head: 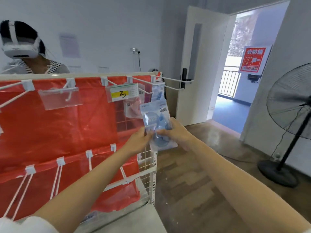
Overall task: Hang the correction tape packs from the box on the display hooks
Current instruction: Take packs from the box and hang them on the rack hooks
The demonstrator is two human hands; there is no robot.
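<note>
Holding: both hands carry one blue correction tape pack [158, 125] upright in front of the rack's right end, its "30m" header turned up toward the hooks, likely so the hang hole at the top can meet a prong.
Left hand: the left hand [138, 140] pinches the pack's lower left edge, fingertips curled onto the plastic, wrist bent slightly up.
Right hand: the right hand [175, 130] wraps the lower right side, thumb across the front of the blister, fingers behind it and hidden.
Arms: both forearms stretch forward and converge on the pack, the left crossing in front of the red backing sheet [58, 125].
Target hook: the white display hook [146, 92] just above the pack's top edge seems the aim; the pack is below it, not yet threaded.
Already hung: a pinkish pack [133, 108] hangs beside the numbered price tag holder [123, 93], and a bluish pack [157, 93] hangs further right.
Box: not in view.
Surroundings: another person wearing a headset [20, 46] stands behind the rack; a standing fan [289, 101] is well apart at right.
</note>
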